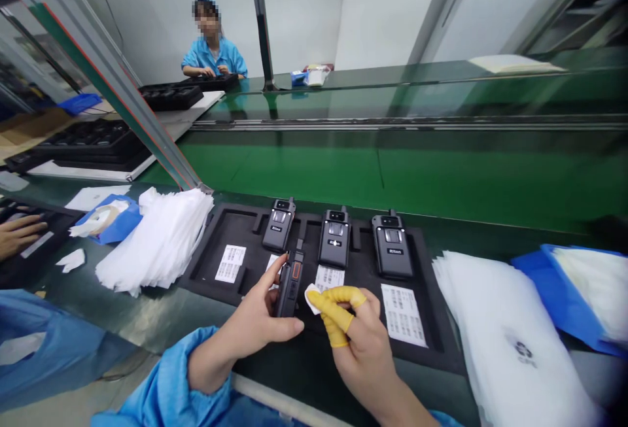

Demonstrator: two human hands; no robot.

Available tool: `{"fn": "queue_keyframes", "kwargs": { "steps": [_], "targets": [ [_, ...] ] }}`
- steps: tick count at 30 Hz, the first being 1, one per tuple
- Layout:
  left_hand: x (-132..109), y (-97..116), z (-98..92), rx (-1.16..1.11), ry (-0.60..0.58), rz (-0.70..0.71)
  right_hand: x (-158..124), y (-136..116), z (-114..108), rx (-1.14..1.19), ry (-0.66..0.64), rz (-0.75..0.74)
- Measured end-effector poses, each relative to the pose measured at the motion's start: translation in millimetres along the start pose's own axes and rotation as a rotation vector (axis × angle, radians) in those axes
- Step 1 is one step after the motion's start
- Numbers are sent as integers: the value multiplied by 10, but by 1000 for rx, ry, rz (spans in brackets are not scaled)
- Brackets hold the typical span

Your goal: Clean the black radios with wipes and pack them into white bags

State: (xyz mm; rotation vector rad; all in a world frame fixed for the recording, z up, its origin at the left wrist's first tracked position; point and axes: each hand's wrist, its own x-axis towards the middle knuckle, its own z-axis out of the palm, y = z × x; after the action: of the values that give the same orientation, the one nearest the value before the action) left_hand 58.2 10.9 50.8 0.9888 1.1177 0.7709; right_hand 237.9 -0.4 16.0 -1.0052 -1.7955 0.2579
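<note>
My left hand point(255, 322) grips a black handheld radio point(291, 283), turned edge-on so its side with an orange-framed button shows. Yellow finger covers sheathe fingers of my right hand point(360, 335), which pinches a small white wipe point(313, 297) just right of the radio. Beneath both hands lies a black foam tray point(206, 263). Three more radios stand in its far part: a left one point(279, 225), a middle one point(334, 239) and a right one point(392, 245), with "Riton" on their backs. White barcode label sheets point(403, 312) lie in the tray's near part.
Stacks of white bags flank the tray, one left point(157, 237) and one right point(520, 348). Blue boxes point(115, 221) hold white material. A co-worker's hand point(22, 234) is at far left; another person point(213, 54) sits across the green conveyor point(304, 159). A metal post point(122, 100) rises at left.
</note>
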Motion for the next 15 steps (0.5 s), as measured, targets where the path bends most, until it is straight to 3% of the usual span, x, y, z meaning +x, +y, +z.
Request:
{"fn": "queue_keyframes", "kwargs": {
  "steps": [6, 9, 12, 15],
  "targets": [
    [-27, 47, 19, 46, -43, 25, -13, -109, 59, -48, -17, -79],
    [-2, 202, -113, 48, 118, 54, -75, -75, 8, -32, -80, -75],
    [53, 350, -267, -95, 294, 106, -164, 27, -31, -41, -64, -19],
    [68, 410, -326, -241, 322, 124, -241, 154, -15, -67, -9, -8]
  ]
}}
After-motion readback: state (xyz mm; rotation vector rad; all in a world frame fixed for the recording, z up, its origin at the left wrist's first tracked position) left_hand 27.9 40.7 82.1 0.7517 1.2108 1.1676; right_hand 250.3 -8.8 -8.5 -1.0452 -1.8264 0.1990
